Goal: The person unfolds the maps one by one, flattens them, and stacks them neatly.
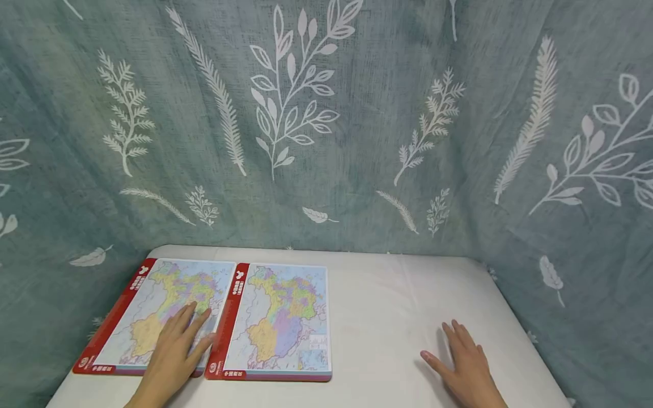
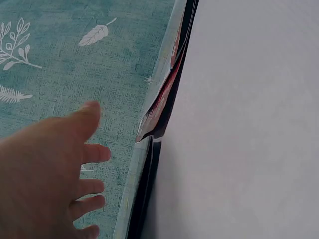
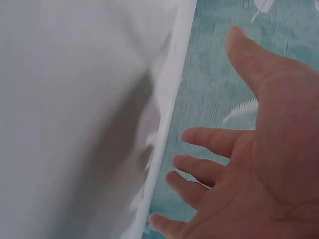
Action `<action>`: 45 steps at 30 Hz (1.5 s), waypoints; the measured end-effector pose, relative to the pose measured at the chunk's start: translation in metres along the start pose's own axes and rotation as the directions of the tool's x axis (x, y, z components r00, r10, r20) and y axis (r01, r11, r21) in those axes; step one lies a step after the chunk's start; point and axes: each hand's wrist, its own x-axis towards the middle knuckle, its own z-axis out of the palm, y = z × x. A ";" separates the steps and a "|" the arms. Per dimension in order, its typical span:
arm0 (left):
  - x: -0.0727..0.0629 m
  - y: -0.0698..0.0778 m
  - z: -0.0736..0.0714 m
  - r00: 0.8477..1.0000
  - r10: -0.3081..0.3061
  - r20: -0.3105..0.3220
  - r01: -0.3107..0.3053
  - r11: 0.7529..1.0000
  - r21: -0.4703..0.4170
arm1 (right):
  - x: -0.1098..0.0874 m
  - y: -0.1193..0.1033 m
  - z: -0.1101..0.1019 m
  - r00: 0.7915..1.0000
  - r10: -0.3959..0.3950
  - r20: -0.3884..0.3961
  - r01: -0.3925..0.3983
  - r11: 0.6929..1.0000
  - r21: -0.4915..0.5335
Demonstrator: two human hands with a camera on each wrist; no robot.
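Left hand (image 1: 176,347) spreads over one China map board (image 1: 191,283) | twin board (image 1: 278,320) alongside, likely for reach | right hand (image 1: 463,362), fingers apart, above bench (image 1: 377,317)

"Left wrist view, quick. Left hand (image 2: 47,172)?"

"Lower left, thumb (image 2: 85,119) on top, fingers (image 2: 95,153) spread, pointing right."

"Behind it?"

"Teal cloth (image 2: 55,74), white leaf prints (image 2: 94,36)."

"Middle?"

"Two thin panels, near edge-on, slanting. Upper panel (image 2: 154,119): reddish face, dark edge. Lower panel (image 2: 143,194): dark edge too. Ends nearly meet."

"Hand versus panels?"

"Strip of cloth shows between."

"Right side?"

"Plain white surface (image 2: 249,124), faint shadow (image 2: 167,199) beside the lower panel."
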 end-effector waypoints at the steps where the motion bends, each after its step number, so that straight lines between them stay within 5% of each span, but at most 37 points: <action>1: 0.001 0.001 0.001 1.000 -0.004 0.007 0.004 1.000 -0.009 | 0.000 -0.003 0.000 1.000 -0.015 -0.007 0.015 1.000 0.006; 15: 0.000 0.004 0.003 0.992 -0.054 0.114 0.055 0.999 0.002 | -0.006 -0.055 0.020 0.999 -0.042 0.034 0.041 0.999 0.015; 27: 0.000 0.011 0.008 0.998 0.017 0.058 -0.018 1.000 0.023 | -0.009 -0.085 0.039 0.998 -0.044 0.037 0.043 0.999 0.032; 37: -0.002 0.017 0.012 0.999 0.004 0.049 -0.005 1.000 0.022 | -0.014 -0.120 0.054 0.996 -0.091 0.002 0.090 0.987 0.135; 45: -0.003 0.021 0.017 0.999 0.019 -0.043 -0.021 0.999 -0.040 | -0.020 -0.145 0.070 0.985 -0.171 0.021 0.165 0.970 0.181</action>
